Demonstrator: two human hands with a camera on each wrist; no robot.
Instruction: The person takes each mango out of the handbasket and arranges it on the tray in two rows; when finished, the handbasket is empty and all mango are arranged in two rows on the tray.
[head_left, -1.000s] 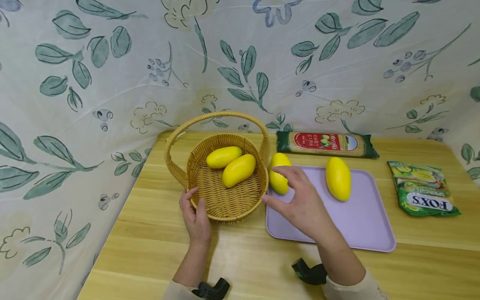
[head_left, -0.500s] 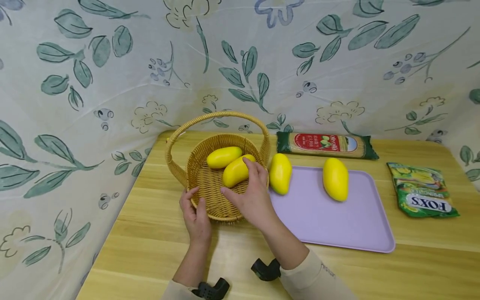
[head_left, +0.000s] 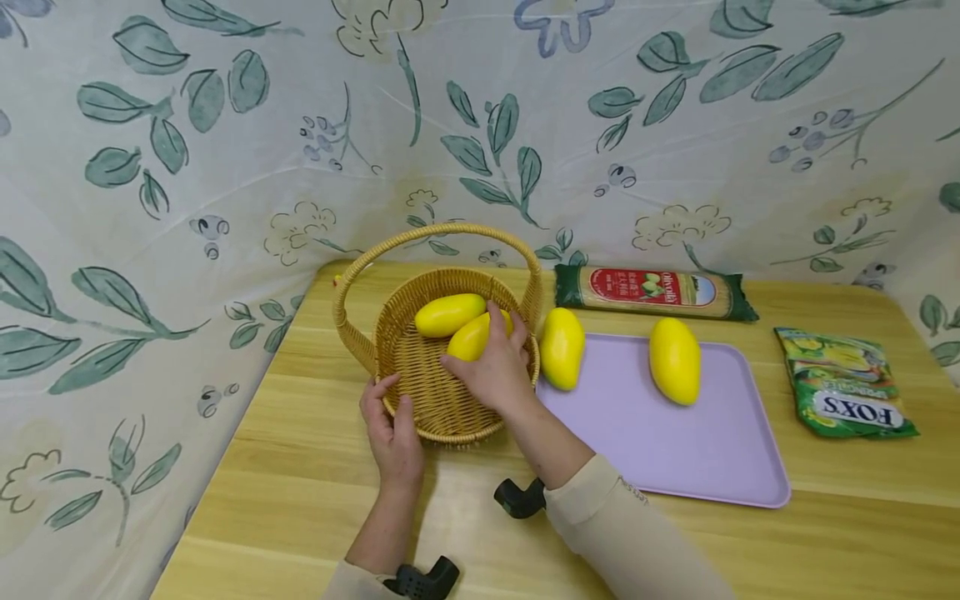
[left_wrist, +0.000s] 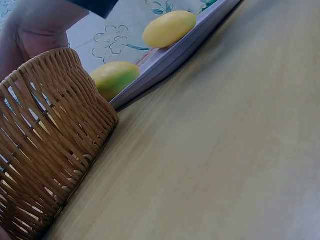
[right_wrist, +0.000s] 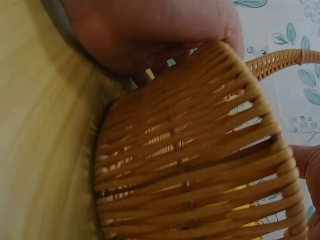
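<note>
A wicker basket [head_left: 420, 412] with a hoop handle stands on the wooden table and holds two yellow mangoes. My right hand [head_left: 491, 367] reaches into it and its fingers curl round the nearer mango [head_left: 468, 340]; the other mango [head_left: 448, 314] lies just behind. My left hand [head_left: 388, 429] grips the basket's near rim, thumb inside. Two more mangoes lie on the lilac tray [head_left: 675, 450]: one [head_left: 562, 347] at its left edge by the basket, one [head_left: 675, 360] further right. The right wrist view shows the basket wall [right_wrist: 200, 175] close up; the left wrist view shows the basket [left_wrist: 45, 150] and both tray mangoes.
A long packet of noodles [head_left: 652, 292] lies behind the tray. A green FOX'S sweet bag [head_left: 843, 387] sits at the right. A leaf-patterned cloth [head_left: 225, 167] hangs behind and to the left of the table. Bare wood runs along the near edge [head_left: 750, 550].
My right hand left the mango at the tray's left edge, moved left into the basket and closed round the nearer mango there. The left hand stayed on the rim.
</note>
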